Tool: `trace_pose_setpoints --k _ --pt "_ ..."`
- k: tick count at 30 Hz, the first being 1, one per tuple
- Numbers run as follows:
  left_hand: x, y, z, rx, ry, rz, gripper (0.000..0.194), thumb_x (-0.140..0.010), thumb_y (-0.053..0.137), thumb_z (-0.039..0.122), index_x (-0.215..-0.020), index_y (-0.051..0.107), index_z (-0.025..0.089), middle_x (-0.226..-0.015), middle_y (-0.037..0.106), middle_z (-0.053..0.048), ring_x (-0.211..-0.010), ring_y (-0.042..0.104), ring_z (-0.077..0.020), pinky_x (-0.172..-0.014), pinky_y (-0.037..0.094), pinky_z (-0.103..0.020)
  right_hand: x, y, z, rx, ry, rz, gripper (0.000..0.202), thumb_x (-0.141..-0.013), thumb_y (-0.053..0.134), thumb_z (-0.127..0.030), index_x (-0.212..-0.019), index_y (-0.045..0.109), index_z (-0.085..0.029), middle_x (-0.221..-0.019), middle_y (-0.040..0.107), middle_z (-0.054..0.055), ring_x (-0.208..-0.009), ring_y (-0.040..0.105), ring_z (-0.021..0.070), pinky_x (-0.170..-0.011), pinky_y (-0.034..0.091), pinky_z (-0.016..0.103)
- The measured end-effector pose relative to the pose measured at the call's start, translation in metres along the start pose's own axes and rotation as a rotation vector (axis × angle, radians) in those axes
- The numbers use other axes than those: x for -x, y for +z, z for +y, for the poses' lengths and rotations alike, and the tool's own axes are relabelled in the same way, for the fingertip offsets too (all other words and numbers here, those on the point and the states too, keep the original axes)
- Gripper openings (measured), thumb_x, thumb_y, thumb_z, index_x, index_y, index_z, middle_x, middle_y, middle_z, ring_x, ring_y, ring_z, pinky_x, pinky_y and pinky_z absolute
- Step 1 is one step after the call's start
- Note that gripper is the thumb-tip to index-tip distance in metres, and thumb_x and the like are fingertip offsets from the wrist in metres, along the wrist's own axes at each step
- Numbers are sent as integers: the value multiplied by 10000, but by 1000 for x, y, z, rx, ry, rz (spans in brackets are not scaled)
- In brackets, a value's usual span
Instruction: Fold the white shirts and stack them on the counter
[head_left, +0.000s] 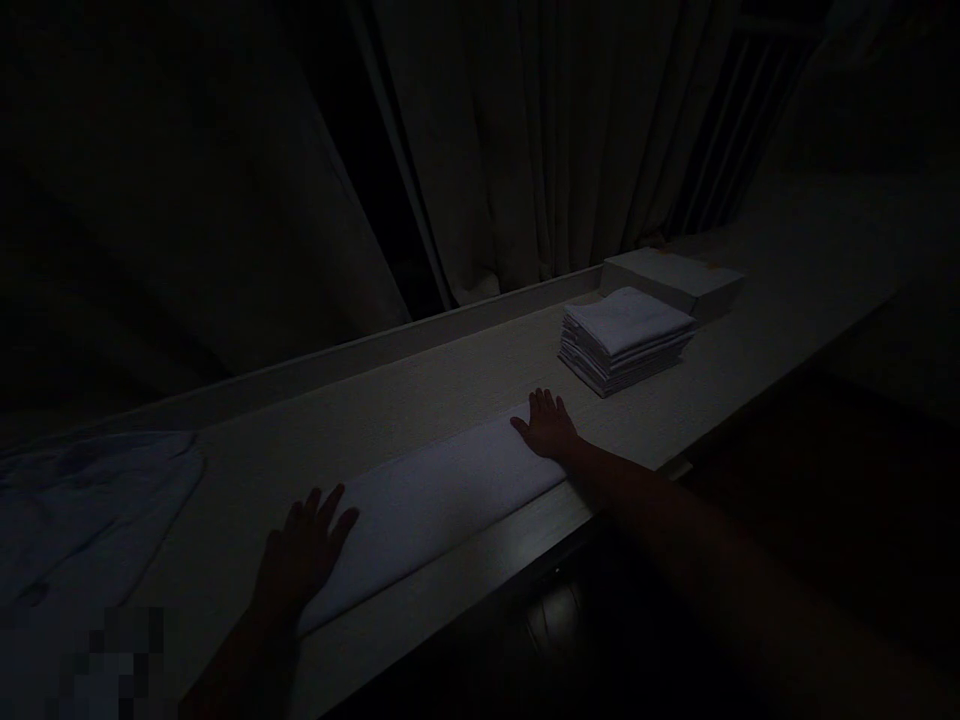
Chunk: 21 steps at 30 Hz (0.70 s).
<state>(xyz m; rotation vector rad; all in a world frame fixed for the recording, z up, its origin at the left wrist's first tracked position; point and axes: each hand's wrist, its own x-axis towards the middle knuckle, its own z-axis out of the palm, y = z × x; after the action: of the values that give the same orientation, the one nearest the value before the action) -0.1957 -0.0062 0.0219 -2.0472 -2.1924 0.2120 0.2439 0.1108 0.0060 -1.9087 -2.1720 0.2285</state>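
A long white cloth, folded into a strip, lies flat along the front of the pale counter. At its left end rests my left hand, palm down with the fingers spread. My right hand lies flat on the cloth's right end, fingers apart. Neither hand grips anything. Just beyond my right hand stands a neat stack of folded white cloths. The scene is very dark, so fine detail of the fabric is hard to make out.
Behind the stack sits a pale box. Another whitish cloth, spread loosely, lies at the left. A low ledge runs along the back below long curtains. The counter's front edge drops off into darkness.
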Motion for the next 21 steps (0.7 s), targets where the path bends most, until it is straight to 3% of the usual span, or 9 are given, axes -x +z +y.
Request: trace_pose_setpoints --k 5,8,10,12,14,17,19,21 --pt "9 -15 6 55 37 25 589 -927 266 504 -1460 401 293 -1563 339 -93 -1418 277 -374 -1059 282 -589 -3 -10 -1 49 21 -60 933 -917 147 -700 -1526 185 5 -1594 143 210 -1480 49 345 -1168 -10 514" --pt "12 -22 11 97 -5 54 620 -911 288 540 -1477 368 299 -1534 390 -95 -1395 315 -376 -1043 306 -590 -6 -22 -21 96 -50 -17 905 -930 191 -671 -1508 232 23 -1587 152 226 -1480 9 354 -1159 -73 544" --pt "11 -22 13 87 -17 53 622 -918 271 534 -1485 352 290 -1550 363 -92 -1400 305 -376 -1048 299 -585 -4 -26 -56 92 -169 27 864 -939 193 -656 -1513 250 -14 -1593 155 200 -1484 -4 333 -1165 -81 538" --pt "9 -19 13 55 -25 52 622 -930 244 509 -1497 330 267 -1569 319 -107 -1404 294 -379 -1050 292 -578 5 -22 -107 45 -319 -3 842 -927 215 -686 -1519 278 -91 -1588 217 159 -1485 74 311 -1188 -13 516" --pt "9 -15 11 16 -17 46 612 -936 241 479 -1502 320 261 -1582 287 -115 -1411 276 -381 -1051 287 -572 21 -9 -167 -19 -511 -37 872 -893 262 -741 -1515 292 -131 -1572 278 141 -1474 152 306 -1197 70 501" --pt "11 -12 7 -43 45 14 618 -911 332 454 -1499 325 265 -1604 229 -114 -1430 223 -389 -1057 276 -562 47 19 -246 -80 -767 -69 937 -860 331 -773 -1500 296 -90 -1550 316 169 -1458 194 330 -1182 139 545" --pt "12 -10 4 -69 104 -14 650 -876 413 465 -1490 348 263 -1615 194 -110 -1437 192 -402 -1061 271 -557 57 35 -274 -91 -795 -96 946 -849 375 -770 -1502 288 -90 -1549 311 177 -1444 230 340 -1174 164 551" --pt "12 -8 3 -64 110 -9 649 -874 421 485 -1482 363 265 -1618 186 -106 -1438 184 -406 -1064 264 -556 58 44 -275 -107 -756 -121 960 -835 380 -787 -1501 298 -100 -1546 314 180 -1436 255 342 -1176 177 527"
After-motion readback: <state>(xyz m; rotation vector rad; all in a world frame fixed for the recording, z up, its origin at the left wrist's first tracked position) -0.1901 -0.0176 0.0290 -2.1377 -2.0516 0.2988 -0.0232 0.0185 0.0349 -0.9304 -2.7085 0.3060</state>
